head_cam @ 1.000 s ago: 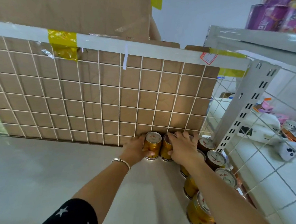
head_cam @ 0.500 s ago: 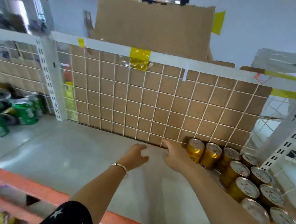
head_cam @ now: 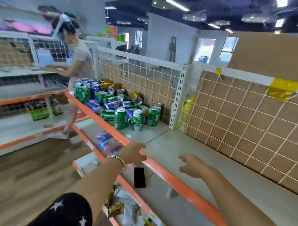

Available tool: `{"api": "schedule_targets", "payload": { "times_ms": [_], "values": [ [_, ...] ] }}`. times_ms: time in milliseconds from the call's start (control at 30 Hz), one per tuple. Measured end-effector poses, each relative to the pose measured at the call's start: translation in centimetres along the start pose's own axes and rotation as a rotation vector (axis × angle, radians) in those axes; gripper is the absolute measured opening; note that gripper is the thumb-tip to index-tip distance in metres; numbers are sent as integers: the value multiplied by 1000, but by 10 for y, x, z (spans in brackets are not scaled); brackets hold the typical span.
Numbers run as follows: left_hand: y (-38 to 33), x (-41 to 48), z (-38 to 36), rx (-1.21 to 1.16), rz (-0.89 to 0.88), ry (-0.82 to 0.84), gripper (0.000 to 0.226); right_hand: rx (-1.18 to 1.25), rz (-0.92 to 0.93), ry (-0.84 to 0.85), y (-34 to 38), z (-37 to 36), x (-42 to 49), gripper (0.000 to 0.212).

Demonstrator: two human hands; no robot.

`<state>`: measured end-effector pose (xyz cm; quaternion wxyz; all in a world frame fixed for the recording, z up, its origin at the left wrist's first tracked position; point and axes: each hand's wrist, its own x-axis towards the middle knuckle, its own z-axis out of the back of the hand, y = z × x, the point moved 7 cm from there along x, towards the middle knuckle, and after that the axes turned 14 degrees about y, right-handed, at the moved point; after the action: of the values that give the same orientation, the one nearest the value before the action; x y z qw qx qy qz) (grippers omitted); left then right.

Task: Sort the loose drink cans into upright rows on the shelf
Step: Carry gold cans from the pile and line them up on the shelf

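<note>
A heap of loose drink cans, green, blue and gold, lies on the far left bay of the grey shelf; some stand upright, such as a green can, and others lie on their sides. My left hand hovers over the shelf's orange front edge, fingers relaxed and holding nothing. My right hand floats above the shelf surface, fingers loosely spread and empty. Both hands are well short of the heap. The gold cans in rows are out of view.
A wire grid backed with cardboard closes the shelf's back. A black phone lies on the lower shelf beside packets. Another person stands at the aisle's far end by other shelving.
The view has swung left from the gold can rows to the loose heap. Both hands left the gold cans and pulled back toward the shelf's front edge, empty.
</note>
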<state>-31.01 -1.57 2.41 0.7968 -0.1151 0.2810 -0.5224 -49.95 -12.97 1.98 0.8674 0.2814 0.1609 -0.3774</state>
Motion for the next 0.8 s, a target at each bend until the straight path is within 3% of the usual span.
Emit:
{"api": "schedule_targets", "payload": {
  "times_ms": [67, 167, 333, 400, 533, 633, 800],
  "values": [
    [37, -21, 28, 3, 28, -50, 45, -26, 53, -8, 47, -6, 13, 59],
    [85, -48, 58, -13, 51, -97, 12, -93, 123, -30, 107, -10, 26, 56],
    [137, -67, 86, -72, 67, -160, 7, -134, 206, -93, 165, 0, 48, 52],
    [149, -62, 90, -81, 74, -175, 24, -133, 206, -117, 177, 8, 61, 49],
    [159, -36, 100, -134, 57, -165, 26, -50, 236, -253, 191, 35, 90, 38],
    [160, -3, 117, -147, 7, -157, 48, 80, 272, -386, 197, 63, 117, 31],
    [169, 70, 159, -127, 15, -175, 17, 250, 325, -509, 213, 112, 179, 27]
  ]
}}
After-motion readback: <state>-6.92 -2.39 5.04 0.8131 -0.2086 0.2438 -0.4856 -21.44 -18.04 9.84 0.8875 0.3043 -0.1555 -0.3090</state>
